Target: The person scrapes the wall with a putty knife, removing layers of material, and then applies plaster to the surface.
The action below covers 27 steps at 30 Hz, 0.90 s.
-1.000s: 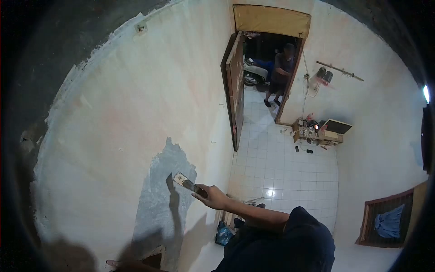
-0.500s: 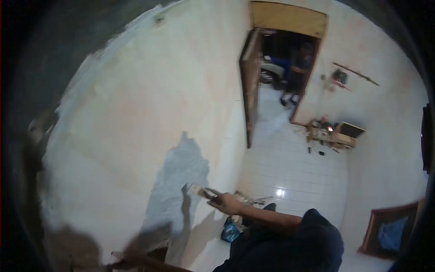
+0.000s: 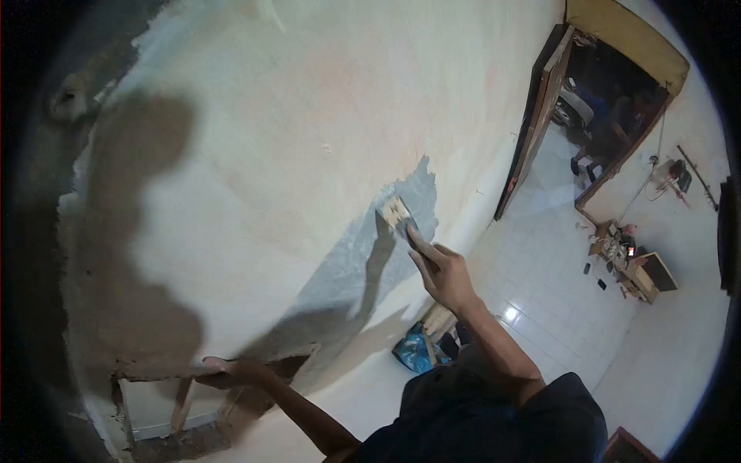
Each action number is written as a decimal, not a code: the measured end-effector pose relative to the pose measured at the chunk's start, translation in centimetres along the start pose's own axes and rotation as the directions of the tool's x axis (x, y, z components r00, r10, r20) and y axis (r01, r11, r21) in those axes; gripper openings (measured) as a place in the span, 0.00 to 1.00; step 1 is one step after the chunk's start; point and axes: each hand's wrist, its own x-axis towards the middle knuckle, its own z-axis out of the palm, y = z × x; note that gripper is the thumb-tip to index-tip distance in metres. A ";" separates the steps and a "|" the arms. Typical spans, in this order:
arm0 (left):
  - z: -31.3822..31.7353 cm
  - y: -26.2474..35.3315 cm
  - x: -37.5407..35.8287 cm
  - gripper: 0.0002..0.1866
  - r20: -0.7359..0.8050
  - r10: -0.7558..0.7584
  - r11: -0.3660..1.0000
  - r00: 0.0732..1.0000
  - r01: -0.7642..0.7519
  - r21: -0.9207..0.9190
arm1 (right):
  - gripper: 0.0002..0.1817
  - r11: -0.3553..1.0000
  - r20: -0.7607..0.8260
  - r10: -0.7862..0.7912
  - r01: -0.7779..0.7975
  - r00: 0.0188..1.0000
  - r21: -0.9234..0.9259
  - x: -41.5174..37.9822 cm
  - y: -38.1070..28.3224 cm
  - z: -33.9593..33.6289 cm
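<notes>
My right hand (image 3: 446, 274) is closed around the handle of a putty knife (image 3: 400, 217) whose blade is smeared with pale filler. The blade lies at the grey patch (image 3: 355, 262) on the cream wall (image 3: 255, 193), close to the patch's upper end. Lower left, my left hand (image 3: 231, 373) is at the upper edge of a rectangular wall opening (image 3: 177, 370), its thumb and fingers stretched out and no tool in it.
A blue plastic bag (image 3: 417, 349) sits on the white tiled floor (image 3: 532, 255) by the wall's foot. Beyond stand an open door (image 3: 540, 116), a person (image 3: 617, 127) in the doorway, and a cluttered low wooden stand (image 3: 625, 258).
The view has swung, so the doorway sits further right. My right hand and the putty knife are higher on the patch. My left hand and the wall opening show more fully.
</notes>
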 end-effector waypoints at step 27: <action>-0.4 -0.1 -0.2 0.40 0.030 -0.054 0.998 0.998 0.054 0.009 | 0.22 0.971 0.007 0.059 -0.059 0.998 0.233 -2.0 1.7 0.1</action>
